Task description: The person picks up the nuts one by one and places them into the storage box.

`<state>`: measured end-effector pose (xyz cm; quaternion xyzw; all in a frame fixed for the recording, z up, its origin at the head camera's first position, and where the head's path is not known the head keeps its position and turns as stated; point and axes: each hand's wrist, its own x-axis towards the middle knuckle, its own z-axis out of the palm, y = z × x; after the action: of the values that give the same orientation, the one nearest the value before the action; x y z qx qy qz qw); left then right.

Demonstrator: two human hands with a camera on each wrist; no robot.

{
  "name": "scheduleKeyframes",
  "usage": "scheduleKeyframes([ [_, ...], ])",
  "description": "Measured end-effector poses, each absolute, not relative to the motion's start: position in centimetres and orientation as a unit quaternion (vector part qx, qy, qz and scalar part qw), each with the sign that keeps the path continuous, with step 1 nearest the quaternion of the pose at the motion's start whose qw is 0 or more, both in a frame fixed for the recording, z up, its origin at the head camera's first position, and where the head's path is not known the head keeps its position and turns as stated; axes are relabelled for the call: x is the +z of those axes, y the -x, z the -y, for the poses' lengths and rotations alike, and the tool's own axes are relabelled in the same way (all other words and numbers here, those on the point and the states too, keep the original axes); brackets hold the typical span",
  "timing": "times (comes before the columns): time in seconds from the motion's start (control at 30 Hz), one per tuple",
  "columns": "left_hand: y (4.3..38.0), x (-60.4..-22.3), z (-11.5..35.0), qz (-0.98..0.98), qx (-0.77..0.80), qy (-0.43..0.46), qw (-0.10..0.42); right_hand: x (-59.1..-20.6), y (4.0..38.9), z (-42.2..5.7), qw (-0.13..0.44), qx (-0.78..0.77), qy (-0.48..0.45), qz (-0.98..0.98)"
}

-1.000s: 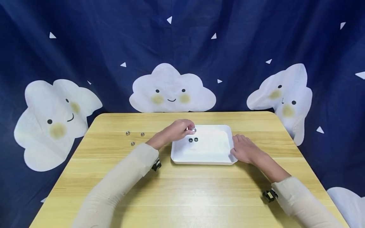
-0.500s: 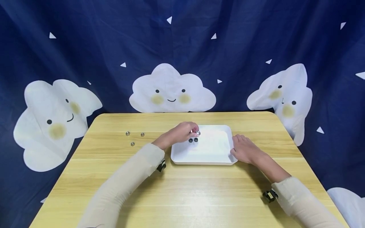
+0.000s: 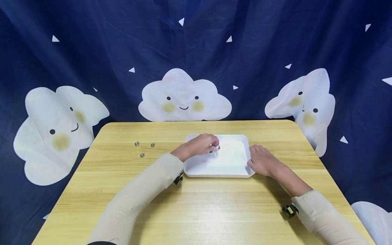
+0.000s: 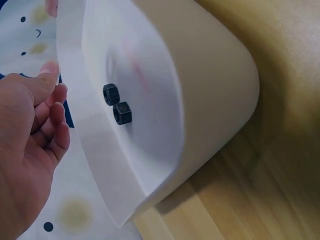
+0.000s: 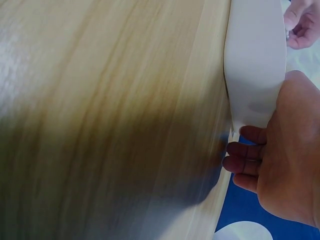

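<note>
My left hand (image 3: 202,144) is over the white tray (image 3: 232,166), pinching a silver hex nut (image 3: 217,147) between thumb and fingertips. That nut is above the tray's floor. Two black hex nuts lie side by side in the tray, plain in the left wrist view: one black nut (image 4: 111,94) beside another black nut (image 4: 122,113). In the head view the left hand mostly covers them. At the tray's right end, my right hand (image 3: 262,160) grips the rim, its fingers curled against the outer wall in the right wrist view.
Three silver nuts lie on the wooden table (image 3: 196,211) left of the tray: a rear-left nut (image 3: 136,144), a rear-right nut (image 3: 152,145) and a nearer nut (image 3: 142,155). A dark blue curtain (image 3: 196,41) with clouds hangs behind the table's far edge.
The left hand has moved right and slightly nearer over the tray with the silver nut, coming to cover most of the black nuts. My right hand has stayed on the rim.
</note>
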<state>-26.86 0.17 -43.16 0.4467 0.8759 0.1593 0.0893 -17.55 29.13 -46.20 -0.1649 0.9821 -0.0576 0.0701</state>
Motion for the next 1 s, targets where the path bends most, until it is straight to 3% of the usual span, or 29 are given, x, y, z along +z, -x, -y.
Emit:
scheduleKeyframes([
  [1.0,25.4,-45.0,-1.0,-0.871,0.066,-0.471,0.120,-46.0,17.5,-29.0,0.075,-0.061,0.163,-0.982],
])
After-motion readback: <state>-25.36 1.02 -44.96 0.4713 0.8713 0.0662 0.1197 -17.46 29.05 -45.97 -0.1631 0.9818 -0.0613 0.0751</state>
